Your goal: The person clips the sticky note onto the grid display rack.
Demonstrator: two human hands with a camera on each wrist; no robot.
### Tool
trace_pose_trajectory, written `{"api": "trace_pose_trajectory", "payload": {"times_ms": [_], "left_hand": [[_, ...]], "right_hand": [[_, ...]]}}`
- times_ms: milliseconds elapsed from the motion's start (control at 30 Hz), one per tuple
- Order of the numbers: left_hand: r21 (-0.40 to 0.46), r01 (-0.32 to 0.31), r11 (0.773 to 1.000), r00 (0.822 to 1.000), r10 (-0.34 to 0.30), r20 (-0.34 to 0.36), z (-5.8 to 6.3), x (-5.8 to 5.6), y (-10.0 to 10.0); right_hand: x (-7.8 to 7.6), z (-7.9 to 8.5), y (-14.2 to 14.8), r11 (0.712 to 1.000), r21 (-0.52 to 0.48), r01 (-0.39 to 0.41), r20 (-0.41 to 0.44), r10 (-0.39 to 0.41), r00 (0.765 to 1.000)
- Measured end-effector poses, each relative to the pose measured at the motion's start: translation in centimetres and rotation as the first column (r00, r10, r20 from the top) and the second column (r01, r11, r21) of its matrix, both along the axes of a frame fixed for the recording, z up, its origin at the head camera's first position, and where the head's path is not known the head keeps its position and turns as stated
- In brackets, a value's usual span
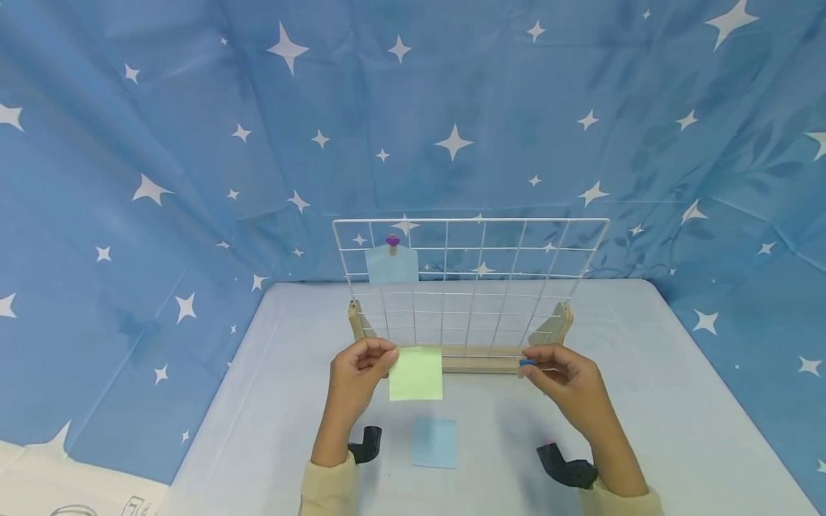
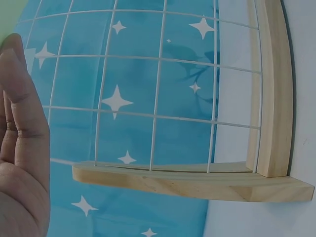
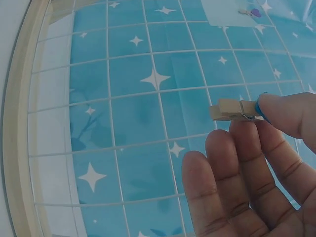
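Observation:
My left hand (image 1: 360, 365) pinches a yellow-green sticky note (image 1: 416, 374) by its upper left edge, in front of the wire grid's lower left part. In the left wrist view only a corner of that note shows above the fingers (image 2: 24, 98). Between thumb and fingertips my right hand (image 1: 563, 374) holds a small wooden clothespin (image 3: 231, 109) with a blue piece on its end. The white wire grid (image 1: 445, 249) stands upright in a wooden base (image 1: 480, 360). A blue note (image 1: 393, 267) hangs at its upper left, under a clothespin with a purple heart (image 1: 392, 241).
A second blue note (image 1: 434, 444) lies on the white table (image 1: 290, 401) between the forearms. Black wrist-camera mounts (image 1: 368, 444) sit at both wrists. Behind the table hangs a blue cloth with white stars (image 1: 193, 86). A printed sheet (image 1: 84, 487) shows at the lower left.

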State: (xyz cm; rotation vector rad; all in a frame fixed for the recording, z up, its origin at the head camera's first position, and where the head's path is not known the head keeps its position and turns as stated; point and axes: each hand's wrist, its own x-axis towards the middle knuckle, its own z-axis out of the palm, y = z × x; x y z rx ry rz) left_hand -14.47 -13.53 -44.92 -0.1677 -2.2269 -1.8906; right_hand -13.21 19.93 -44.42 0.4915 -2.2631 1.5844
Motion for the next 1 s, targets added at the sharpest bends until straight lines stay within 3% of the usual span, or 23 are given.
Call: {"api": "trace_pose_trajectory", "payload": {"times_ms": [533,1000], "left_hand": [[0.019,0.019,1.0,0.999,-0.019,-0.026,0.7,-0.7,0.3],[-0.02,-0.017,1.0,0.999,0.016,-0.05,1.5,-1.5,0.2]], "right_hand": [[-0.9,0.8,0.5,1.0,0.007,-0.027,0.011,0.027,1.0],[-1.8,2.4,1.3,0.996,0.029,-0.084,0.027,0.083,0.996]]}}
